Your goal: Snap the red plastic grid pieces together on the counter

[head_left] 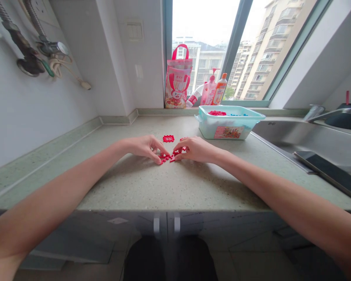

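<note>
On the speckled countertop (152,187), my left hand (148,148) pinches a flat red notched plastic piece (164,159) between thumb and fingers. Close beside it, my right hand (193,149) is closed on a second red notched piece (172,158). The edges of the two pieces nearly meet; whether they touch I cannot tell. Behind my hands lies a separate square red piece (168,138) with a toothed edge and a cut-out middle. More red shows behind my right fingers, mostly hidden.
A pale turquoise tub (231,123) with red and blue pieces stands at the back right. Farther right are a metal sink (280,138) and a dark phone (330,171) across its front edge. A pink bag (178,88) and bottles (213,89) line the windowsill.
</note>
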Available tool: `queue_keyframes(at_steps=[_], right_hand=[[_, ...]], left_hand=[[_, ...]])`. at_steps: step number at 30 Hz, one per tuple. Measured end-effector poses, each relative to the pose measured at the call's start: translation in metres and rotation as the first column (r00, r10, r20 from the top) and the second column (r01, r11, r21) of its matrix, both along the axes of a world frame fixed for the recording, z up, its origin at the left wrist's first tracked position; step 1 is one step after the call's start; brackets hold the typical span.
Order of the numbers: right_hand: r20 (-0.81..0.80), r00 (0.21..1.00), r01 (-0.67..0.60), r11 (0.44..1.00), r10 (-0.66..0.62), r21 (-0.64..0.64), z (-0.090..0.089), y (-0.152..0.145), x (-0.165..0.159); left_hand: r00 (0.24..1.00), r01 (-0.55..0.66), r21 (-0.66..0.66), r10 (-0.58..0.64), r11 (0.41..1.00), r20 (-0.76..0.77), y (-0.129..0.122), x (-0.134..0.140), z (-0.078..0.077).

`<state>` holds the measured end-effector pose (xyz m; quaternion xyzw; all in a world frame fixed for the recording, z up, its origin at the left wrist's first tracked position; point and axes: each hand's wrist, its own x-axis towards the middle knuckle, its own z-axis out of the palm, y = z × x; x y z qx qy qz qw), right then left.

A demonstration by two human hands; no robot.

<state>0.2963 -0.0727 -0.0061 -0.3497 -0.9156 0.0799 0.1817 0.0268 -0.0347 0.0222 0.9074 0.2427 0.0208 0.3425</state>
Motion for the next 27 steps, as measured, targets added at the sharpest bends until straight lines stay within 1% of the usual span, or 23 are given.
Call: queue_keyframes(at_steps=[2, 6, 8, 11, 16, 23, 25, 27], right_hand=[[-0.018, 0.999, -0.027, 0.999, 0.027, -0.02, -0.001, 0.002, 0.001], [-0.089, 0.98, -0.183, 0.982, 0.178, -0.054, -0.009, 0.01, 0.004], [-0.131, 0.968, -0.224, 0.973, 0.215, -0.063, -0.013, 0.014, 0.005], [-0.162, 0.964, -0.224, 0.971, 0.208, -0.085, -0.016, 0.016, 0.005], [-0.156, 0.968, -0.214, 0.972, 0.198, -0.093, -0.017, 0.017, 0.004], [-0.064, 0.972, -0.23, 0.971, 0.225, -0.071, -0.008, 0.011, 0.003], [-0.027, 0.975, -0.221, 0.974, 0.22, -0.056, -0.005, 0.009, 0.004], [-0.015, 0.979, -0.204, 0.978, 0.204, -0.038, -0.004, 0.009, 0.006]], left_hand=[[1.0, -0.006, -0.019, 0.006, 1.0, 0.004, 0.0, -0.001, 0.0], [0.999, -0.032, -0.039, 0.032, 0.999, 0.0, 0.002, -0.002, -0.004], [0.998, -0.056, -0.053, 0.056, 0.997, 0.01, 0.002, -0.002, -0.006], [0.998, -0.051, -0.068, 0.054, 0.996, 0.038, 0.002, 0.0, -0.007], [0.998, -0.018, -0.019, 0.019, 1.0, 0.056, 0.0, 0.002, -0.003], [0.999, 0.013, 0.005, -0.013, 1.0, -0.03, 0.003, 0.0, -0.001], [0.999, 0.008, 0.02, -0.007, 1.0, -0.041, 0.004, -0.001, -0.001], [0.999, -0.022, 0.05, 0.024, 0.999, -0.042, 0.007, -0.003, -0.002]])
